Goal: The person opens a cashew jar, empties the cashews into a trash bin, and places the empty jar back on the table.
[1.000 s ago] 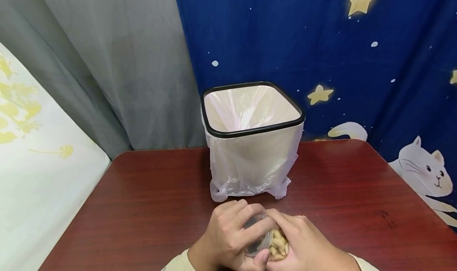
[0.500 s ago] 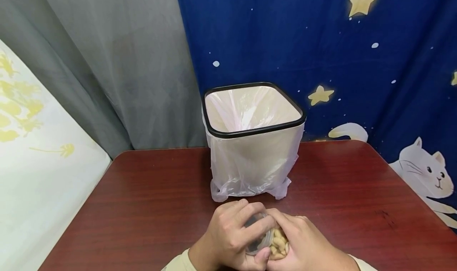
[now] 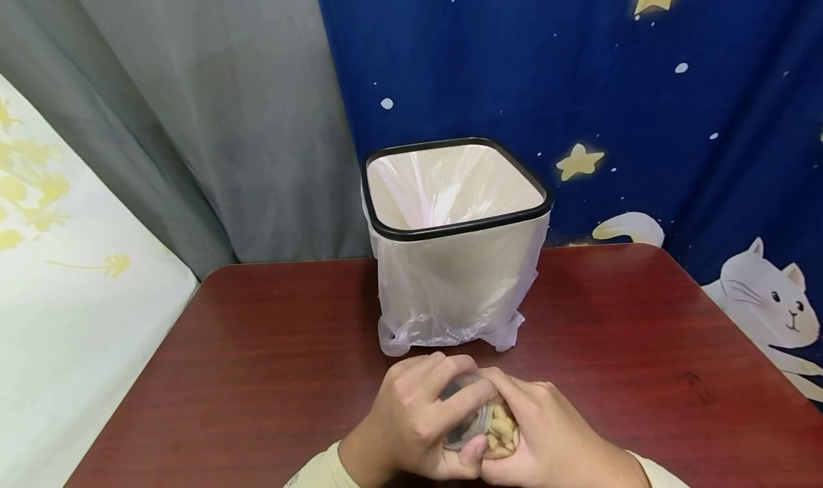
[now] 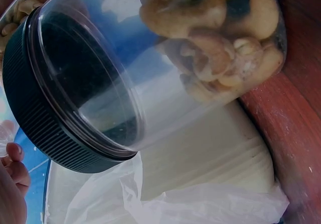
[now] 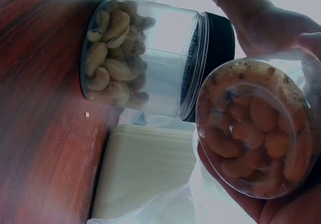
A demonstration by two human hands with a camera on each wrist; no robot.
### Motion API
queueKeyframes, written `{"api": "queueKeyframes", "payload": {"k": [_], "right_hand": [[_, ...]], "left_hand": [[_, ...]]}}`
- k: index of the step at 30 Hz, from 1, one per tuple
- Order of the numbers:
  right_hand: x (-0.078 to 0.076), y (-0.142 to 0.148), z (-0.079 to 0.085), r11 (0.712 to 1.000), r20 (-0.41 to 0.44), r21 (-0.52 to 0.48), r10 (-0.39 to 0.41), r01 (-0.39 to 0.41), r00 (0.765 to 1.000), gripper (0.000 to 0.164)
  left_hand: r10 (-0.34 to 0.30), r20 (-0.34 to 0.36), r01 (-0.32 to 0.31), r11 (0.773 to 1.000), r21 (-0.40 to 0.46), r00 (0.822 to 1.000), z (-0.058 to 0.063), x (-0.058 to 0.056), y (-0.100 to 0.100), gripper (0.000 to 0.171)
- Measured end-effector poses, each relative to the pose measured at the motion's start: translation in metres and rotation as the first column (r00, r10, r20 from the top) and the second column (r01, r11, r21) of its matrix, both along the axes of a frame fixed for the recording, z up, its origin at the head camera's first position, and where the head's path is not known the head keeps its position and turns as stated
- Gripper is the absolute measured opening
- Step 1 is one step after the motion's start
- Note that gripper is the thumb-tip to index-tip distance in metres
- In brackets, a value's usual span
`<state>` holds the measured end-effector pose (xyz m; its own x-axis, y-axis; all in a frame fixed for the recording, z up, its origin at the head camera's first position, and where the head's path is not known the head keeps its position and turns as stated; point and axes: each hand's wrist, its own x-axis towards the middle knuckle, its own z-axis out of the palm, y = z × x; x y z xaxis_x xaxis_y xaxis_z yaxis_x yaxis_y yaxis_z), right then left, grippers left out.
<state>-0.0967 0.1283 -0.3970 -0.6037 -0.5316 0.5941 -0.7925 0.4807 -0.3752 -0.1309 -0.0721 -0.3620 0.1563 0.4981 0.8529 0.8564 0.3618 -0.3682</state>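
Both hands hold a clear jar of cashews (image 3: 503, 431) low in the middle of the head view. My left hand (image 3: 421, 416) curls its fingers over the clear, nut-free end. My right hand (image 3: 553, 431) wraps around the end where the cashews lie. In the right wrist view the held jar's round base (image 5: 256, 133) faces the camera, cashews showing through it. A second clear jar with a ribbed black lid (image 5: 140, 58) stands on the table below the hands, partly filled with cashews. It fills much of the left wrist view too, but the head view does not plainly show it.
A cream waste bin (image 3: 456, 281) with a black rim and a pinkish plastic liner stands just beyond the hands on the reddish-brown table (image 3: 276, 331). Grey (image 3: 212, 116) and blue star-patterned (image 3: 514, 59) curtains hang behind. A small crumb (image 5: 87, 115) lies near the black-lidded jar.
The head view has shifted slightly, so the bin and hands appear a little higher. Both hands keep the same grip on the clear jar.
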Motion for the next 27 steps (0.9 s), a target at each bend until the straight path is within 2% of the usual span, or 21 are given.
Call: {"api": "queueKeyframes", "payload": {"k": [12,19,27], "right_hand": [[0.0033,-0.0009,0.0011,1.0,0.077,0.014,-0.024,0.023,0.997,0.067],[0.0017,-0.0018,0.0016,1.0,0.023,0.004,-0.019,0.019,1.0,0.069],[0.0016,-0.0032,0.0011,0.999,0.018,0.001,-0.044,0.043,0.999,0.064]], "left_hand": [[0.006,0.03,-0.006,1.0,-0.004,1.0,-0.0038,0.0001,-0.0001,0.041],[0.008,0.05,-0.008,1.0,-0.006,0.999,-0.004,-0.0006,-0.0006,0.041],[0.018,0.075,-0.017,1.0,-0.013,0.997,-0.0061,-0.0014,-0.0005,0.041]]}}
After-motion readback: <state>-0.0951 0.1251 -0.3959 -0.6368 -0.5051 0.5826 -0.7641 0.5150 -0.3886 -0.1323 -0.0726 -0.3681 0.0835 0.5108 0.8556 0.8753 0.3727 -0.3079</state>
